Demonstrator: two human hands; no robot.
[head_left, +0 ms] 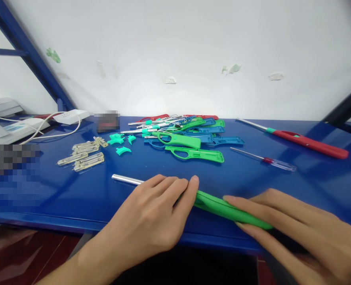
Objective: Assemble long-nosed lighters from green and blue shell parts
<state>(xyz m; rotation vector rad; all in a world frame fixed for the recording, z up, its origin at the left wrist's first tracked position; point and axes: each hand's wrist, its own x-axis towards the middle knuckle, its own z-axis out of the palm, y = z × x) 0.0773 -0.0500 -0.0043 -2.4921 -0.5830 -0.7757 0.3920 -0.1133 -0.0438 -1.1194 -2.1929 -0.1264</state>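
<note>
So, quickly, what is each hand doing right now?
Left hand: closed around the front of the green lighter, beside its metal tube.
Right hand: closed, holding the handle end of the same green lighter.

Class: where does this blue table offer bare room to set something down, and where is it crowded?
Bare patches: between the screwdriver and right hand; between the clear parts and table's front edge. Crowded: back middle, heaped with handle halves.

The left hand grips a green utility lighter near its metal tube, the right hand pinches its handle; beyond, a clear-handled screwdriver lies on the blue counter
</note>
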